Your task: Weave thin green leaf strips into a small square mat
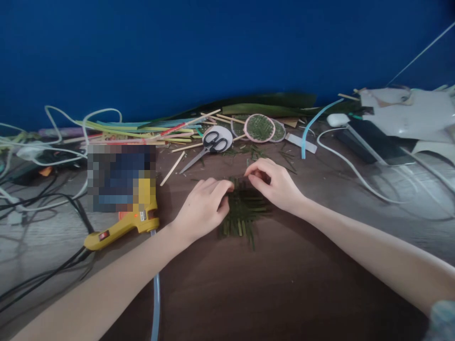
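A small mat woven from green leaf strips (pixel 245 215) lies on the dark wooden table (pixel 284 284). My left hand (pixel 204 208) rests on the mat's left edge, fingers curled and pressing down on the strips. At the mat's far right corner my right hand (pixel 273 182) pinches a strip between thumb and fingertips. Loose strip ends stick out of the mat toward me.
A yellow glue gun (pixel 124 225) lies left of my left arm, beside tangled cables (pixel 39 199). Scissors (pixel 206 149) on a white disc, round woven pieces (pixel 259 128), sticks, long leaves (pixel 270 105) and a white charger with cord (pixel 337 121) lie along the back.
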`<state>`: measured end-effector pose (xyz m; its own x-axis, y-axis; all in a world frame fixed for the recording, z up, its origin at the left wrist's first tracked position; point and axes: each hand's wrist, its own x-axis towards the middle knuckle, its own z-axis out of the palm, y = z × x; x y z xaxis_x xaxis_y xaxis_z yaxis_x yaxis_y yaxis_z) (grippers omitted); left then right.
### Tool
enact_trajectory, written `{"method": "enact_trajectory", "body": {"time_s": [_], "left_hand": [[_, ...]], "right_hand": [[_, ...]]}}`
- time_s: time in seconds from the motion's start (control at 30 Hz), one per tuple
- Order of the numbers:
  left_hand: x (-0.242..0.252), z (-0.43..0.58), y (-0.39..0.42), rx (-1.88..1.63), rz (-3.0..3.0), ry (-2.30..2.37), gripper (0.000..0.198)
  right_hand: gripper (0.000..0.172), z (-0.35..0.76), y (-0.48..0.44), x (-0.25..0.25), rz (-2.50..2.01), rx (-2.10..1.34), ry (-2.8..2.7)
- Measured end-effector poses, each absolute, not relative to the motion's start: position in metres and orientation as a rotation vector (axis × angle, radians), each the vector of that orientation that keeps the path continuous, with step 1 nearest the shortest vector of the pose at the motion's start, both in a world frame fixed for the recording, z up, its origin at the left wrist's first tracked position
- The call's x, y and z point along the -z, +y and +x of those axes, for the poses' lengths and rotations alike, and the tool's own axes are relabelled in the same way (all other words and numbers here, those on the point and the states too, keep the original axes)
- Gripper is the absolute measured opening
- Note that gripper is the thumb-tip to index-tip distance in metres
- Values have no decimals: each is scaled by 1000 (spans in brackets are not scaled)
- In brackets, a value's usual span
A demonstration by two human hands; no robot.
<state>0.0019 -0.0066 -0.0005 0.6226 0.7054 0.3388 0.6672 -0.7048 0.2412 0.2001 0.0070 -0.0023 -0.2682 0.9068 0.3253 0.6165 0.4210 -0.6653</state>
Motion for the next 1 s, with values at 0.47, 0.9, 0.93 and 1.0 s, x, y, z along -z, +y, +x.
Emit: {"method": "enact_trajectory", "body": {"time_s": [0.47,0.9,0.93,1.0], "left_hand": [[1,0,-6,-579,2887,1091,13],[-3,0,-7,-474,3171,965,18],[-3,0,-7,-485,3180,964,18],[-4,0,-7,-509,3196,970,17]], "right_hand": [[24,201,9,1,-1305,-497,-2227],[21,199,12,-4,-1302,-617,-2152],[21,197,11,-6,-1313,-651,-2097],[19,191,8,-8,-1324,-720,-2006]]}}
